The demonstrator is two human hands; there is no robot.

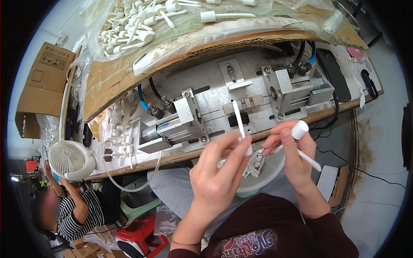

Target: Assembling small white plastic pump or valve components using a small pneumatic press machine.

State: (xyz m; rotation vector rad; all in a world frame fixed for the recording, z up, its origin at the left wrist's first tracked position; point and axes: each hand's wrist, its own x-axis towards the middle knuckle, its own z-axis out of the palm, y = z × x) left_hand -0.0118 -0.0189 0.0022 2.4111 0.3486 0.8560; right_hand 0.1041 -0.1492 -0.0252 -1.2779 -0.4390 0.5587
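My left hand (217, 172) pinches a white capped stick (238, 117) between thumb and fingers, its thin stem pointing up and away. Just to the right, my right hand (297, 161) is closed on a second white capped stick (300, 129); its ribbed-looking cap shows above the thumb and a stem slants out below. Both hands are raised in front of the bench edge. Beneath them, a pale basket (275, 170) with several small white parts sits by my lap. Beyond my left fingertips is a metal fixture with a small slotted block (254, 101).
Two pneumatic cylinders (165, 129) with blue and black hoses flank the block. Behind, cardboard (103, 88) bears a plastic bag of white capped sticks (137, 26). A white fan (72, 159) and a person in a striped shirt (81, 215) are at left. A black cutter (368, 83) lies far right.
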